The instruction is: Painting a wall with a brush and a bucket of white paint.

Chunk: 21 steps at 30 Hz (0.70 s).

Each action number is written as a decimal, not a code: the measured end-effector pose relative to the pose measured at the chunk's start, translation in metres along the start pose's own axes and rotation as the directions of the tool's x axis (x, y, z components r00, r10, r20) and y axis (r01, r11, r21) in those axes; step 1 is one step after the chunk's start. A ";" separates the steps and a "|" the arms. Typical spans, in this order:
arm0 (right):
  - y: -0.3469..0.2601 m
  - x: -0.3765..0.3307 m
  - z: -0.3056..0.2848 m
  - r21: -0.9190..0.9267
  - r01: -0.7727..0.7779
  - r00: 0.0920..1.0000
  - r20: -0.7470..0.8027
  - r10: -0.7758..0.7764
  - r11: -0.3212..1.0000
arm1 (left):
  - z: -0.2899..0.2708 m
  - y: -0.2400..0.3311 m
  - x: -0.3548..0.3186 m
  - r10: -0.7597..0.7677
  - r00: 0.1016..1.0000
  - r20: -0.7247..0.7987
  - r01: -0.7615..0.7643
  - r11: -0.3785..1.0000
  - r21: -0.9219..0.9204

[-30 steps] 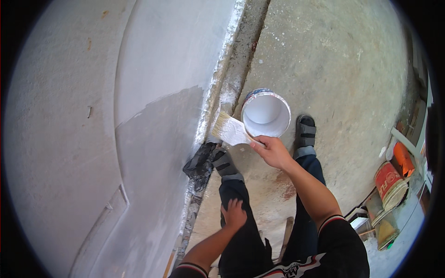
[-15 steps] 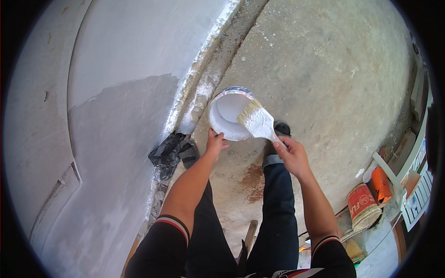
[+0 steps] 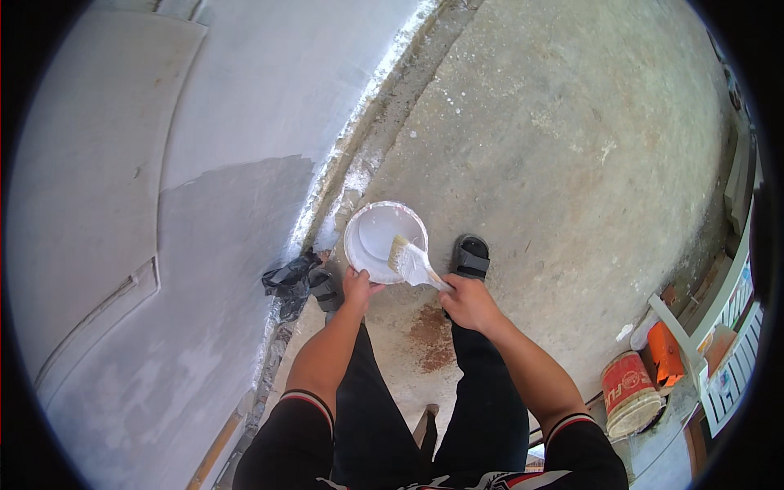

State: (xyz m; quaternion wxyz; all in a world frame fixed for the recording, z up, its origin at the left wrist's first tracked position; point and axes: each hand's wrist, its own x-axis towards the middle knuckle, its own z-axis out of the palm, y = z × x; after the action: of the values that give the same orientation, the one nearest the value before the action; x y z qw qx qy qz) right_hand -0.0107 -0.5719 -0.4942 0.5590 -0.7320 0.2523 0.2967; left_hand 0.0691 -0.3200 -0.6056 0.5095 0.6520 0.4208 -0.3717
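Observation:
A round white bucket (image 3: 352,249) with pale paint inside hangs in front of my legs, tipped so that its mouth faces me. My left hand (image 3: 357,289) is closed on its near rim. In my right hand (image 3: 472,304) I grip the handle of a wide paintbrush (image 3: 415,265). The paintbrush's pale bristles point left over the bucket's mouth, and its ferrule is smeared white. From this view I cannot tell whether the bristles touch the inside wall.
At left stands a wall with a darker grey patch (image 3: 237,212) below a lighter area. A black plastic bag (image 3: 290,278) lies at its foot beside my left sandal. A red-and-cream bucket (image 3: 630,392) and an orange object (image 3: 665,353) sit at the right, by a white slatted frame (image 3: 731,400).
The bucket has come closer to my body and slightly left. My right hand and the paintbrush have moved left and nearer, bringing the bristles farther over the bucket's mouth.

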 end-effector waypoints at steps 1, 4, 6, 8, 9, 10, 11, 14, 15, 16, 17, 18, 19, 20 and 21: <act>-0.008 0.001 0.003 -0.088 0.109 0.994 0.013 -0.108 0.990 | -0.008 -0.001 -0.008 0.014 1.000 -0.012 -0.014 1.000 -0.006; -0.030 0.000 0.013 -0.229 0.109 0.992 0.089 -0.091 0.967 | -0.024 -0.011 -0.029 0.035 0.996 -0.085 -0.034 0.999 0.014; -0.036 0.001 0.026 -0.307 0.100 0.992 0.101 -0.072 0.946 | -0.033 -0.016 -0.038 0.039 0.996 -0.080 -0.037 0.999 0.027; -0.037 0.004 0.048 -0.427 0.112 0.992 0.099 -0.077 0.897 | -0.046 -0.022 -0.045 0.058 0.996 -0.074 -0.054 0.997 0.047; -0.036 0.006 0.059 -0.423 0.119 0.991 0.104 -0.082 0.898 | -0.053 -0.023 -0.045 0.061 0.995 -0.081 -0.057 0.997 0.048; -0.034 0.007 0.067 -0.449 0.119 0.992 0.080 -0.093 0.885 | -0.055 -0.024 -0.047 0.076 0.995 -0.058 -0.071 0.993 0.097; -0.032 0.008 0.076 -0.475 0.118 0.993 0.057 -0.104 0.872 | -0.057 -0.025 -0.049 0.090 0.995 -0.034 -0.085 0.986 0.144; -0.025 0.011 0.108 -0.473 0.125 0.990 -0.001 -0.143 0.872 | -0.067 -0.028 -0.055 0.111 0.994 -0.014 -0.107 0.978 0.178; -0.023 0.014 0.119 -0.473 0.119 0.991 -0.002 -0.136 0.873 | -0.071 -0.027 -0.056 0.137 0.990 0.011 -0.137 0.973 0.186; -0.024 0.016 0.131 -0.498 0.137 0.984 -0.030 -0.175 0.856 | -0.077 -0.025 -0.058 0.159 0.987 0.017 -0.160 0.970 0.184; -0.023 0.019 0.140 -0.530 0.145 0.976 -0.062 -0.209 0.835 | -0.079 -0.024 -0.060 0.153 0.988 0.025 -0.155 0.971 0.184; -0.021 0.020 0.148 -0.533 0.134 0.977 -0.068 -0.201 0.836 | -0.081 -0.024 -0.063 0.180 0.982 0.048 -0.186 0.964 0.191; -0.023 0.022 0.158 -0.590 0.157 0.966 -0.077 -0.248 0.792 | -0.087 -0.024 -0.064 0.212 0.975 0.068 -0.222 0.955 0.199; -0.025 0.024 0.166 -0.645 0.174 0.951 -0.085 -0.296 0.744 | -0.092 -0.024 -0.064 0.226 0.971 0.074 -0.237 0.948 0.215; -0.028 0.025 0.174 -0.645 0.166 0.951 -0.094 -0.294 0.746 | -0.097 -0.023 -0.065 0.228 0.970 0.082 -0.241 0.946 0.218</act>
State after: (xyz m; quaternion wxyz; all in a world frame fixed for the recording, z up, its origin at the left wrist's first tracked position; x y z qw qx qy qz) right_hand -0.0001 -0.3978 -0.5280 0.2875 -0.9267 0.0979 0.2212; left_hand 0.0286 -0.2330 -0.5342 0.4839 0.7406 0.2807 -0.3723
